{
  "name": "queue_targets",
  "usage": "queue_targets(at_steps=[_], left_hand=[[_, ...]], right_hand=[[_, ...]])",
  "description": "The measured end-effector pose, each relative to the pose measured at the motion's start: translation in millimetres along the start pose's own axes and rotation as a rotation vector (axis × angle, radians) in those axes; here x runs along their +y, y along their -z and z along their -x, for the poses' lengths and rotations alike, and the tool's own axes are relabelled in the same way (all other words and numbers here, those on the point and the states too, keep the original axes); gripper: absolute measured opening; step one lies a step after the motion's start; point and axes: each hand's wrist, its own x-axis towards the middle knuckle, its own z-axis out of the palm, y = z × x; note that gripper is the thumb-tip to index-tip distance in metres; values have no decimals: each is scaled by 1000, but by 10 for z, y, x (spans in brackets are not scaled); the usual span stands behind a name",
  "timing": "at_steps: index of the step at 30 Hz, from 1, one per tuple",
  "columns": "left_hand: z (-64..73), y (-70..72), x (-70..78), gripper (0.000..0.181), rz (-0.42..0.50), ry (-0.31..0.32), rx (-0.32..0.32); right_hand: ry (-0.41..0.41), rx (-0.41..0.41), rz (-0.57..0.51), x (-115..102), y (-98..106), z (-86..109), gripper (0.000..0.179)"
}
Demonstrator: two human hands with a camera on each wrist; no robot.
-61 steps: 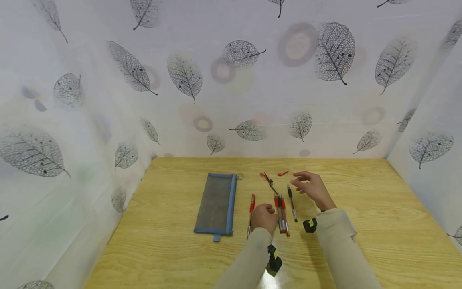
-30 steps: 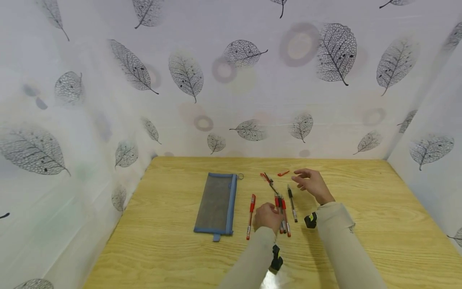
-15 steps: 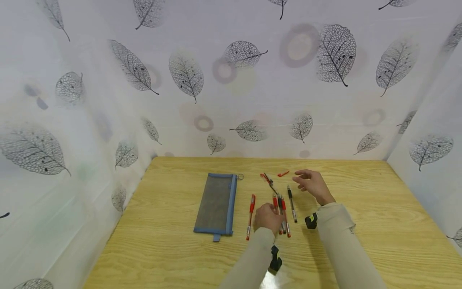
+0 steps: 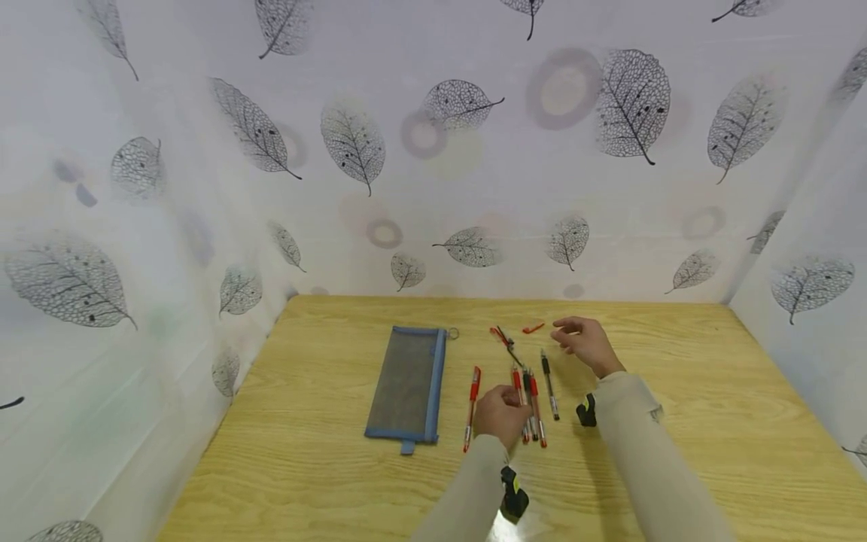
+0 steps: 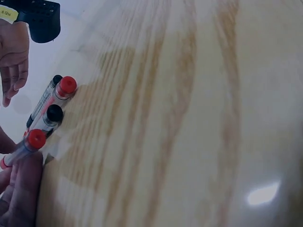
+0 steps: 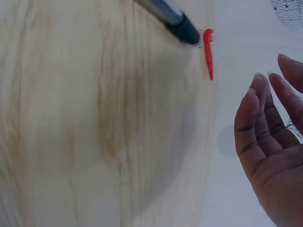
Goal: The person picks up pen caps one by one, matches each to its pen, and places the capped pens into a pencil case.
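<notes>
In the head view my left hand [image 4: 501, 414] pinches a red gel pen [image 4: 517, 379] between thumb and fingers; the left wrist view shows that red pen's end [image 5: 36, 139] between them. Right beside it lie a black pen [image 4: 526, 380] and another red pen [image 4: 536, 403]. A second black pen [image 4: 550, 391] lies apart to their right, and a third red pen [image 4: 473, 399] left of the hand. My right hand [image 4: 588, 346] hovers over the table, fingers loosely bent and holding nothing, near a loose red pen cap [image 4: 533, 328].
A grey mesh zip pouch [image 4: 404, 384] with blue edging lies flat on the left, a metal ring at its top corner. Red and black caps [image 4: 501, 335] lie beyond the pens. The wood-grain table [image 4: 305, 452] meets leaf-patterned walls at the back and sides.
My left hand came right to the pen group, and the red pen it pinches shifted slightly left, away from the black one. My right hand stays almost in place.
</notes>
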Motion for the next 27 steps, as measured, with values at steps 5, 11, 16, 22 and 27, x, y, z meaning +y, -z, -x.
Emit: queue_targets(at_steps=[5, 11, 16, 22, 27], left_hand=[[-13, 4, -36, 24, 11, -48, 42], [-25, 20, -55, 22, 71, -95, 32], [-37, 35, -54, 21, 78, -95, 34], [-49, 17, -88, 16, 78, -76, 28], [-46, 14, -102, 8, 101, -60, 12]], right_hand=[[17, -35, 47, 45, -17, -105, 36], [58, -151, 129, 64, -17, -211, 35], [217, -244, 243, 46, -40, -308, 32], [255, -328, 376, 82, -103, -391, 42], [249, -283, 482, 158, -134, -421, 34]])
